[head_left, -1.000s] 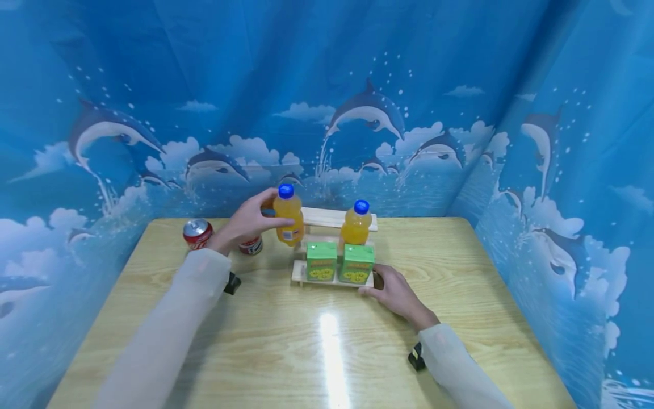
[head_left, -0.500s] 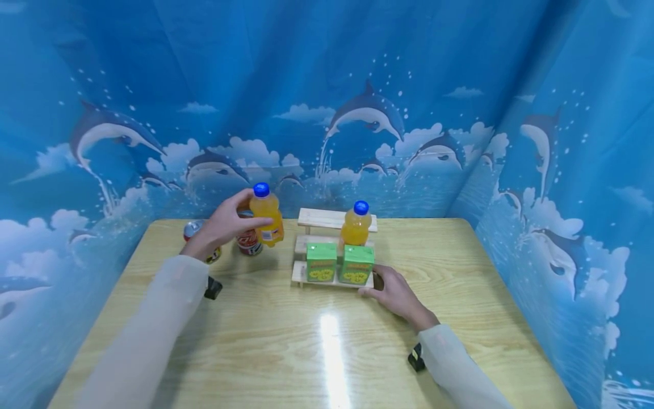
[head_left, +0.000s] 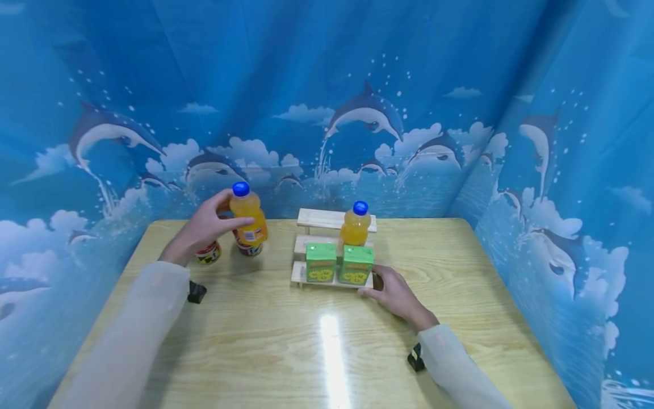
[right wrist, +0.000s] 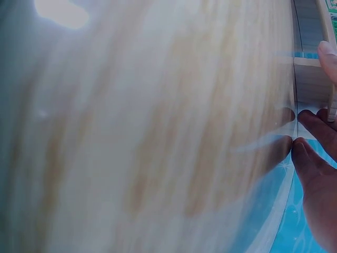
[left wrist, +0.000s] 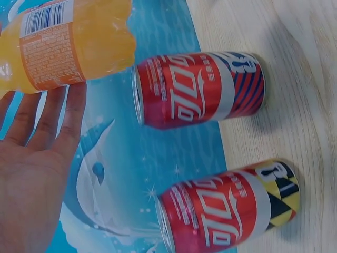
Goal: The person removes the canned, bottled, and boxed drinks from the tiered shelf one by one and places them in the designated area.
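In the head view my left hand [head_left: 201,228] holds an orange drink bottle [head_left: 251,222] with a blue cap, raised and slightly tilted. It hangs in front of one red soda can [head_left: 250,249]; a second soda can [head_left: 208,253] stands partly behind my wrist. Both cans [left wrist: 184,89] stand upright on the table, seen sideways in the left wrist view. My right hand [head_left: 395,292] grips the right front end of a small tiered wooden rack [head_left: 322,217], thumb at the front. On the rack stand two green drink cartons [head_left: 321,262] and another orange drink bottle [head_left: 356,230].
The wood-grain table [head_left: 276,341] carries a bright strip of reflected light. A blue dolphin-print curtain [head_left: 286,102] closes off the back and both sides. The rack's top tier and its middle tier's left part show bare wood.
My left hand has carried the orange drink bottle left, away from the rack to in front of the cans. The right hand and the rack have stayed put.
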`<state>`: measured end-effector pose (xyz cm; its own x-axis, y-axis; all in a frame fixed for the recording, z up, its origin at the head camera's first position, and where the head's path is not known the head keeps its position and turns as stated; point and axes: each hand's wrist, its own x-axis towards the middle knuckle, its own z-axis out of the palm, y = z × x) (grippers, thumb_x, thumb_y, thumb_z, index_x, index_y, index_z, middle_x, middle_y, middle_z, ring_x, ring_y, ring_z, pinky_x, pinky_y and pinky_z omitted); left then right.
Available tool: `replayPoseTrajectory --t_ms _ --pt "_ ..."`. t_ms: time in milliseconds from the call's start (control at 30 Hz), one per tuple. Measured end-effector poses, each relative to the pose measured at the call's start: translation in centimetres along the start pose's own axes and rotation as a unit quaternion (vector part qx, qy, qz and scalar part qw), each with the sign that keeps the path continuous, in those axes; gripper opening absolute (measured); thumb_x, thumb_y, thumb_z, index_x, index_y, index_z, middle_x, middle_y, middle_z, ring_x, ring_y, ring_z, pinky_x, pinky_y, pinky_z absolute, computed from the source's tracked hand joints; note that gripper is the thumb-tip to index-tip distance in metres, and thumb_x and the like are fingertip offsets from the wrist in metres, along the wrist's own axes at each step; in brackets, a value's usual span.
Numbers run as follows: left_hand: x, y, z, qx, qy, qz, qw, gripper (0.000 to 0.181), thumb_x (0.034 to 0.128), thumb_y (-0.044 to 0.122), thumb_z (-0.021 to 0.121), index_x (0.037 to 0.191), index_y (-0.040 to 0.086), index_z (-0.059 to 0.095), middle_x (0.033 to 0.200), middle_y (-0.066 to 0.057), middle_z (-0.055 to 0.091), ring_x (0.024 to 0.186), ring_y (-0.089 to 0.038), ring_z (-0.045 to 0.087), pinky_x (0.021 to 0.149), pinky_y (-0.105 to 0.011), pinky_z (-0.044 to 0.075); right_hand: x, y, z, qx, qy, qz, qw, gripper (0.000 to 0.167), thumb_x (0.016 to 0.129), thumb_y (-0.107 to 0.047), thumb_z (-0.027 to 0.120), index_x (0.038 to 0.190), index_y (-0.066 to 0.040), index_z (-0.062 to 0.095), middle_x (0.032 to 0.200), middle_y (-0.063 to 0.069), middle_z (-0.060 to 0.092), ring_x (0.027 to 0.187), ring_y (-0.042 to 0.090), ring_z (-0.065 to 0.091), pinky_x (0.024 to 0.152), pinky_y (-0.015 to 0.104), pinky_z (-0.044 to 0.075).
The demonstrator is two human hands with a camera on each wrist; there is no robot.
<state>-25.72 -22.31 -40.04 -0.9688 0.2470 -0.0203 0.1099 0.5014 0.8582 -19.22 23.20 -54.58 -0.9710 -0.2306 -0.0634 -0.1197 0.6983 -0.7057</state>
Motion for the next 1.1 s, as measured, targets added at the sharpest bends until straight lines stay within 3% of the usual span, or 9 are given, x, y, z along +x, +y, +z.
replayPoseTrajectory --t_ms 700,1100 --pt "-3.0 -2.5 -2.8 0.027 0.019 -0.050 0.9982 0.089 0.0995 0.058 0.076 0.167 0.015 0.037 0.163 -0.022 0.050 0.151 -0.047 0.046 0.119 -0.075 0.042 -0.1 -0.3 -0.1 0.005 -0.003 -0.002 1.0000 0.075 0.092 -0.044 0.088 0.153 -0.010 0.061 0.153 0.012 0.065 0.147 0.038 0.057 0.126 0.061 0.042" --pt "-4.9 -4.7 -3.6 0.038 0.025 -0.074 0.9962 0.086 0.1017 0.059 0.072 0.165 0.012 0.037 0.161 -0.024 0.051 0.145 -0.048 0.049 0.114 -0.073 0.048 -0.1 -0.3 -0.1 0.003 -0.003 -0.003 1.0000 0.074 0.092 -0.042 0.089 0.152 -0.009 0.062 0.152 0.012 0.066 0.146 0.037 0.058 0.126 0.060 0.043"
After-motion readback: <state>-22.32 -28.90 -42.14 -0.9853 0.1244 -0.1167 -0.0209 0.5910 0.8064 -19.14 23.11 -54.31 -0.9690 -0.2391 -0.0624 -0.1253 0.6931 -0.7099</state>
